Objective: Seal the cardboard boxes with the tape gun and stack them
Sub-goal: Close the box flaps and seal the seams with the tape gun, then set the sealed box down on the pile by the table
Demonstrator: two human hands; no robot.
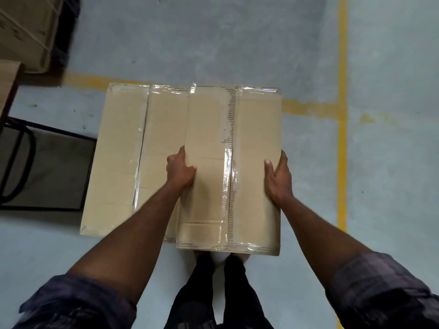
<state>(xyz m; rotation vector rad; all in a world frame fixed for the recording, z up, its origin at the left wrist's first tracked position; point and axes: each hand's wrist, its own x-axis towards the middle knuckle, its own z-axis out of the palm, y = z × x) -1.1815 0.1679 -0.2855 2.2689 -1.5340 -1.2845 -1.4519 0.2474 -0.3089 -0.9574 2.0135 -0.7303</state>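
Head view: sealed box [206, 129] held at both sides.
My left grip [180, 169] and right grip [278, 179] curl round its long edges, thumbs on top, partly above the second box [118, 150] on the floor; it seems light and stiff, the tape slick.

Left side is blocked: taped box [118, 157] lies on the floor [384, 176], partly covered by the held box [256, 143]; black metal frame [26, 148] sits just beyond it, cartons [23, 32] are stacked at far left. Floor is unobstructed to the right and ahead.
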